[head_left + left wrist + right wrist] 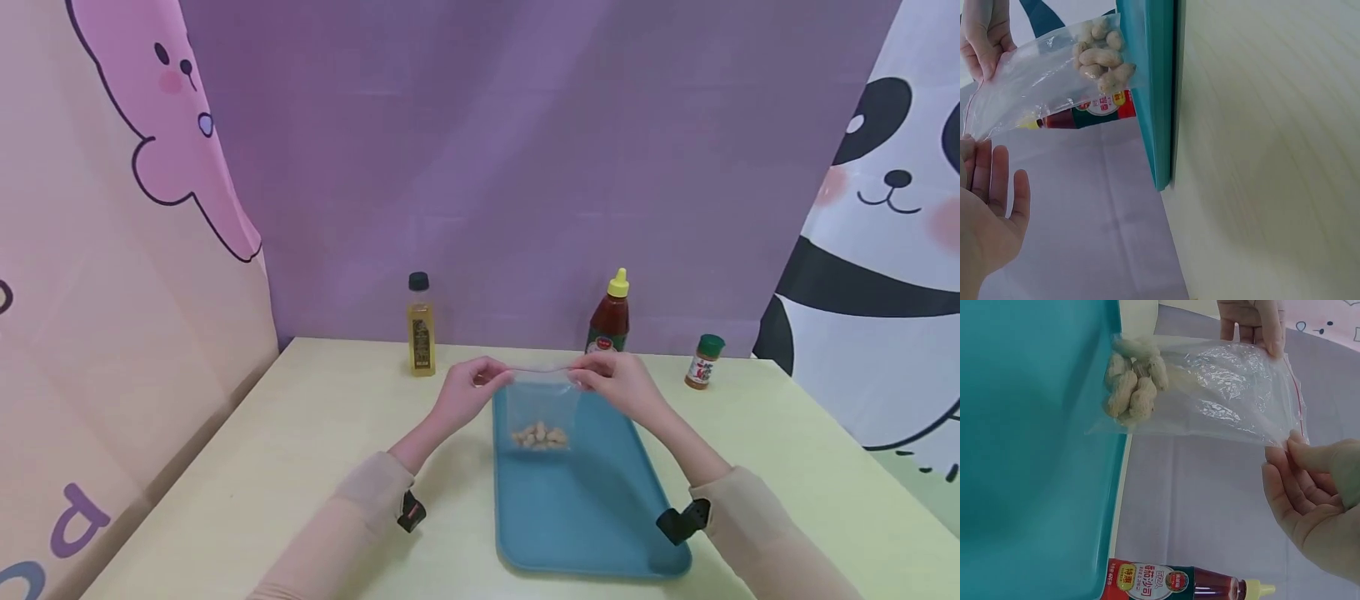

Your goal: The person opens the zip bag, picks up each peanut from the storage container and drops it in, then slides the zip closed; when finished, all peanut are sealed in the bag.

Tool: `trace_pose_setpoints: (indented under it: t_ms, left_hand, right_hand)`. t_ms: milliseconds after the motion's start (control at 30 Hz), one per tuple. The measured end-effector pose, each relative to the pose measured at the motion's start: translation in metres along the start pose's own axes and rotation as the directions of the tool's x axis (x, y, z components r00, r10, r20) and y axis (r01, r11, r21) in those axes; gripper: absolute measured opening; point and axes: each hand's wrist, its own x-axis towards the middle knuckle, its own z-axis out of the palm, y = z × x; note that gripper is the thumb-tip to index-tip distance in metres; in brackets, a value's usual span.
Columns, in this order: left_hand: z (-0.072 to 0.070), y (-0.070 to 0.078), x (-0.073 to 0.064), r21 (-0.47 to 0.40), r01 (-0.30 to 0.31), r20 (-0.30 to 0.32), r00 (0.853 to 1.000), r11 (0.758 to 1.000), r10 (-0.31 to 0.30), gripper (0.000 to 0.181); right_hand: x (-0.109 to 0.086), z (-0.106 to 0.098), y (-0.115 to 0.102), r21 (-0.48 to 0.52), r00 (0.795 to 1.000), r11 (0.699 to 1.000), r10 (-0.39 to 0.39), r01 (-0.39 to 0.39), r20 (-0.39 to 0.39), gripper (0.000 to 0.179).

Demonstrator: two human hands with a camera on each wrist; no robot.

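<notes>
A clear zip bag (pixel 542 404) with a red line along its top hangs upright over the blue tray (pixel 585 517). Several unshelled peanuts (pixel 1132 387) lie gathered at its bottom. My left hand (pixel 467 390) pinches one top corner between thumb and fingers, while my right hand (pixel 621 385) pinches the opposite corner. Between the two hands the bag's top edge is stretched out. In the right wrist view the bag (pixel 1222 394) appears sideways, with the red strip close to the fingertips.
Behind the tray stands a ketchup bottle (pixel 609 321) with a yellow nozzle cap. An oil bottle (pixel 422 333) with a dark cap is at the back left. To the right is a small green-capped spice jar (pixel 704 362). A purple curtain (pixel 487 167) hangs behind the table.
</notes>
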Motion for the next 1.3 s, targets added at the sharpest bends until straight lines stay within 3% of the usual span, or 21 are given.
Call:
trace_pose_setpoints:
  t_ms: [133,367,700,1000,1300]
  left_hand:
    - [0.003,-0.002,0.001,0.013,0.004,-0.006,1.0,1.0,-0.004,0.024]
    - [0.005,-0.002,0.003,0.01,-0.039,-0.026,0.999,0.999,0.039,0.023]
    - [0.01,-0.003,0.003,0.002,-0.055,-0.012,0.998,0.999,0.055,0.023]
    - [0.014,-0.002,0.002,0.009,-0.057,-0.013,0.998,0.998,0.057,0.025]
    - [0.013,-0.002,0.001,-0.014,-0.047,-0.01,0.999,0.999,0.047,0.025]
  right_hand:
    - [-0.002,0.0,0.004,0.012,1.0,1.0,0.004,-0.004,0.009,0.017]
    - [0.0,0.001,0.008,0.035,1.0,0.999,0.002,-0.003,0.011,0.019]
    - [0.01,0.014,0.005,0.123,0.99,0.992,-0.036,0.019,0.136,0.042]
    - [0.016,0.026,-0.012,0.052,0.992,0.998,-0.052,0.046,0.117,0.025]
    - [0.02,0.027,-0.016,-0.004,0.99,0.997,-0.075,0.076,0.122,0.023]
